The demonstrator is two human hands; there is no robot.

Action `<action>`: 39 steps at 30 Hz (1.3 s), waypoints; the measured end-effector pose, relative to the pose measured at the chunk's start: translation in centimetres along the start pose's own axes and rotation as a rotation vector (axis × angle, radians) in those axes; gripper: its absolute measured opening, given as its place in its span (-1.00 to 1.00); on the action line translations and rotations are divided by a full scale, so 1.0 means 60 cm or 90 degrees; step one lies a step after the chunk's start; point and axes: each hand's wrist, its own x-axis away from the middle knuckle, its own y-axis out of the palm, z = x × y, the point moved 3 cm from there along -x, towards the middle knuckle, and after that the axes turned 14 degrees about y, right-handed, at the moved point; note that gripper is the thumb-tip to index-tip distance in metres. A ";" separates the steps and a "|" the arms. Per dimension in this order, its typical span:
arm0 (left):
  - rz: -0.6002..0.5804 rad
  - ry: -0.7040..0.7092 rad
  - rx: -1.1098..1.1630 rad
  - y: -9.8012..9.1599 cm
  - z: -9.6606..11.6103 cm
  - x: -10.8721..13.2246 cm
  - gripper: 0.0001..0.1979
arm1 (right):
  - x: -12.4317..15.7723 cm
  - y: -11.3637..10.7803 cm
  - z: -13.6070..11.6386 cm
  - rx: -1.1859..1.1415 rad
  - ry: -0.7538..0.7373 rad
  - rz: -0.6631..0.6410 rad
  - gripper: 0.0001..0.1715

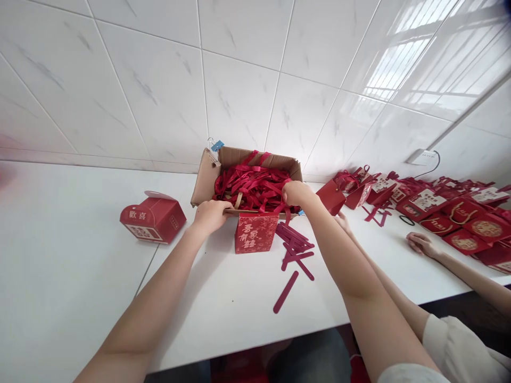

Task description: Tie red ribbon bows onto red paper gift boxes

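Right hand (297, 192) first: fingers curled down and clenched into the ribbons (251, 186), a red strand trailing from under the knuckles over the near rim of the carton (207, 178). Left hand (211, 213) sits lower, knuckles up, fingers folded over that same near rim. Whether they pinch a ribbon or only press the cardboard, I cannot tell.

The tangle lies just beyond both hands, away from the body, heaped across the carton's width. The right hand is in it, the left only at its edge.

Below and between the wrists stands a small gift box (255, 232), upright against the carton. Beside it, under the right forearm, lies a loose scatter of strips (295, 250) on the table (72, 276).

Further left sits a closed box (154, 217). Off right, a co-worker's hand (421, 244) rests flat near a spread of finished boxes (459, 218).
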 end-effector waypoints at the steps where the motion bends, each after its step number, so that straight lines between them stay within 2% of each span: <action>1: 0.003 0.001 0.004 -0.001 0.001 0.000 -0.75 | 0.000 0.003 0.001 0.012 -0.003 0.003 -0.80; 7: 0.002 -0.003 0.000 -0.003 0.003 0.000 -0.77 | -0.010 0.025 0.008 0.012 -0.032 0.011 -0.80; 11: 0.001 0.002 -0.012 -0.002 0.002 0.000 -0.76 | -0.015 0.031 0.005 -0.069 -0.041 0.067 -0.40; 13: 0.000 0.003 -0.014 -0.001 0.003 0.000 -0.77 | -0.019 0.034 0.006 -0.129 -0.017 0.098 -0.31; 15: -0.003 0.003 -0.019 -0.002 0.003 0.000 -0.77 | -0.021 0.037 0.008 -0.165 -0.003 0.119 -0.41; 18: -0.010 0.003 -0.034 -0.003 0.005 0.000 -0.76 | -0.019 0.037 0.012 -0.208 -0.011 0.175 -0.67; 21: -0.015 0.003 -0.045 -0.004 0.007 0.000 -0.75 | -0.006 0.032 0.005 -0.260 -0.115 0.239 -0.68; 23: -0.019 0.002 -0.048 -0.003 0.008 0.000 -0.75 | 0.006 0.031 -0.009 -0.245 -0.237 0.208 -0.60; 25: -0.022 0.000 -0.051 -0.003 0.008 0.000 -0.75 | 0.016 0.034 -0.024 -0.204 -0.303 0.141 -0.58; 27: -0.023 0.000 -0.054 -0.003 0.007 -0.001 -0.75 | 0.020 0.038 -0.033 -0.178 -0.289 0.088 -0.59; 30: -0.023 0.000 -0.054 -0.002 0.006 -0.001 -0.76 | 0.015 0.044 -0.038 -0.185 -0.225 0.062 -0.62; 35: -0.020 -0.002 -0.049 0.000 0.004 -0.001 -0.74 | -0.008 0.054 -0.022 -0.249 -0.152 0.113 -0.78; 39: -0.018 -0.005 -0.059 0.002 0.001 -0.002 -0.73 | -0.024 0.057 0.003 -0.444 -0.087 0.162 -0.81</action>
